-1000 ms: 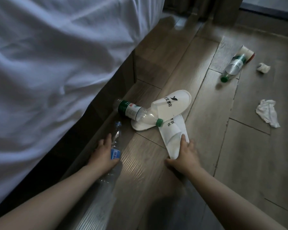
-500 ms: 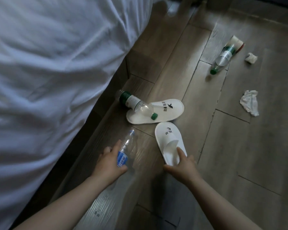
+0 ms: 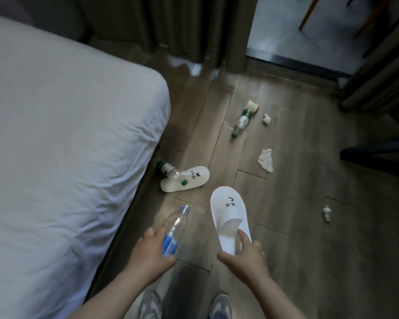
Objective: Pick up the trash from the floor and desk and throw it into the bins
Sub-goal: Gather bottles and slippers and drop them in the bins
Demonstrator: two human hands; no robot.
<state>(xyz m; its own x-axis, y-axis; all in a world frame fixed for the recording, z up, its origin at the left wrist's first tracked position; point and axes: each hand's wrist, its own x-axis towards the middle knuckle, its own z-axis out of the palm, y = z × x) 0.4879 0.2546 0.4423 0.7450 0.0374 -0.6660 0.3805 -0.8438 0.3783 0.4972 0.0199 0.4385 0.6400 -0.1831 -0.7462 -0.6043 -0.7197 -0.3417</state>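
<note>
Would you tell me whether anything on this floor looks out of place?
A green-capped bottle lies across the white slipper beside the bed; farther off, a second bottle, a paper cup and crumpled tissues litter the floor.

Blue-label bottle (image 3: 174, 229): clear, gripped tilted by left hand (image 3: 148, 256).
Green-capped bottle (image 3: 171, 172): laid across a slipper (image 3: 194, 178).
Far bottle (image 3: 241, 122): lying by paper cup (image 3: 252, 105).
Tissue (image 3: 266, 160): crumpled on floor (image 3: 297, 180).

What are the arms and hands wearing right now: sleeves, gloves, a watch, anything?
Nothing that shows. The left hand and right hand are bare, with no gloves, and no ring can be made out in this dim, slightly blurred view. The left forearm and right forearm are uncovered down to the bottom edge of the frame: no sleeve cuff, watch or band at either wrist.
</note>
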